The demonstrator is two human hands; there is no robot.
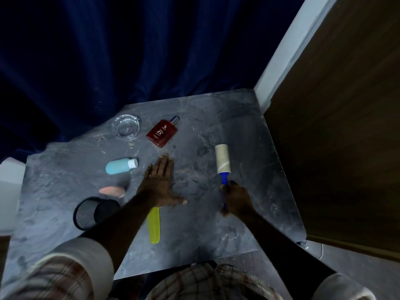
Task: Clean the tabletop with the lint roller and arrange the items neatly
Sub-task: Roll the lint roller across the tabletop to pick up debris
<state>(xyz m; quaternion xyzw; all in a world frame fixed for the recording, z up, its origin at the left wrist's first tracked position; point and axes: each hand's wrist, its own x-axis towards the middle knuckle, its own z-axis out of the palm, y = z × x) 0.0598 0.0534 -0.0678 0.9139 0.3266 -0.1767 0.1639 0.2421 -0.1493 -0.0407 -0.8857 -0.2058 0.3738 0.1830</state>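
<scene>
My right hand (236,199) grips the blue handle of the lint roller (222,159), whose pale roll lies on the grey marbled tabletop (249,131) and points away from me. My left hand (161,182) rests flat on the table with fingers spread, palm down, over the top end of a yellow comb (154,228). Scattered around are a red-brown perfume bottle (162,132), a clear glass ashtray (126,126), a light blue bottle (121,166) lying on its side, a peach oval item (112,191) and a black mesh cup (93,212) tipped over.
A dark blue curtain (129,50) hangs behind the table. A brown wooden panel (346,126) and white frame stand along the right edge. A white object (10,191) sits beyond the left edge. Dust marks streak the surface.
</scene>
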